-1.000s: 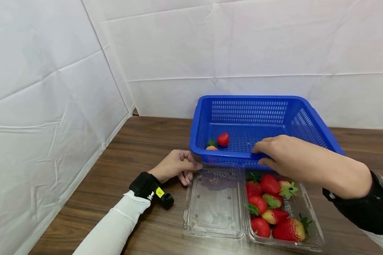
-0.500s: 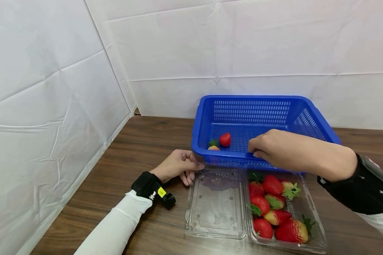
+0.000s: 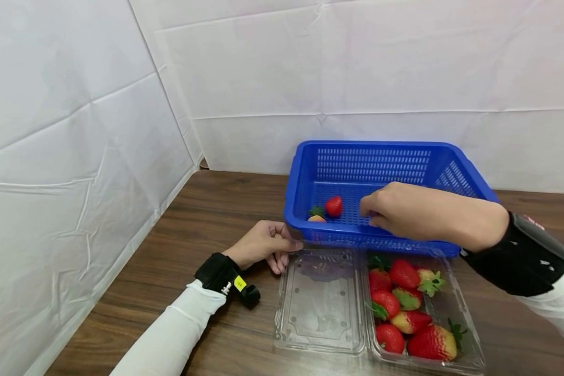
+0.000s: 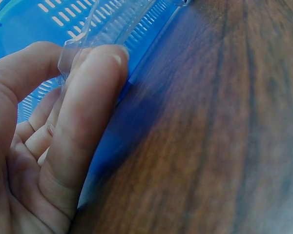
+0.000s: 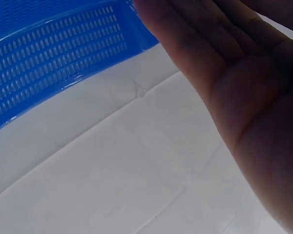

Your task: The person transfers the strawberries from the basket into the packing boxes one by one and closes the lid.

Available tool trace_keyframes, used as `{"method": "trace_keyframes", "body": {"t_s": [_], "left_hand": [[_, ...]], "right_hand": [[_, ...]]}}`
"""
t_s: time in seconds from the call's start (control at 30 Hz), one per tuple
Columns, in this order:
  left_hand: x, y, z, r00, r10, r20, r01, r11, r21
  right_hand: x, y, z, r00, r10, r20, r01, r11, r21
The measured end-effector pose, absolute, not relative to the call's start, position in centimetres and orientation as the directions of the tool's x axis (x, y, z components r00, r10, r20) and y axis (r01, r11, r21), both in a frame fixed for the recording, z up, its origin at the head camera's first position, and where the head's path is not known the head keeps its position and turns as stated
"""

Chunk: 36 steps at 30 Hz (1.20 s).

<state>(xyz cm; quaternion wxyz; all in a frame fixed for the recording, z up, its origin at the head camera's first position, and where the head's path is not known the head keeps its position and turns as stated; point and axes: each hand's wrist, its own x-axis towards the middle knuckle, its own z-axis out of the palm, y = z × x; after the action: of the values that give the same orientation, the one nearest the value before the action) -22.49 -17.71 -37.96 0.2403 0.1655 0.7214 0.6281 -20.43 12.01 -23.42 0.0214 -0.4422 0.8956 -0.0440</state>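
Strawberries (image 3: 333, 207), red and yellowish, lie in the blue plastic basket (image 3: 376, 145) left of the right hand (image 3: 399, 209), its hold unclear, while the left hand (image 3: 265, 245) pinches a clear plastic clamshell (image 3: 326, 308) that a tug could jolt.

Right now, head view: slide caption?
Left hand pinches open clear clamshell; right hand is over blue basket; strawberries lie in both.

Creased white back sheet (image 3: 385, 68) and left sheet (image 3: 66, 136) beside a brown wood-grain tabletop (image 3: 225, 209).
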Motion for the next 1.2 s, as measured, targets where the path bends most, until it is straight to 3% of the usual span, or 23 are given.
{"method": "trace_keyframes", "body": {"t_s": [0.47, 1.2], "left_hand": [[-22.4, -17.7, -38.0, -0.832, 0.534, -0.146, -0.060, 0.176, 0.983], [-22.5, -17.7, -37.9, -0.834, 0.535, -0.135, -0.044, 0.179, 0.983]], "right_hand": [[-22.0, 10.8, -23.9, -0.589, -0.805, -0.066, -0.800, 0.593, -0.088], [-24.9, 8.5, -25.3, -0.635, -0.745, -0.203, -0.753, 0.656, -0.052]]}}
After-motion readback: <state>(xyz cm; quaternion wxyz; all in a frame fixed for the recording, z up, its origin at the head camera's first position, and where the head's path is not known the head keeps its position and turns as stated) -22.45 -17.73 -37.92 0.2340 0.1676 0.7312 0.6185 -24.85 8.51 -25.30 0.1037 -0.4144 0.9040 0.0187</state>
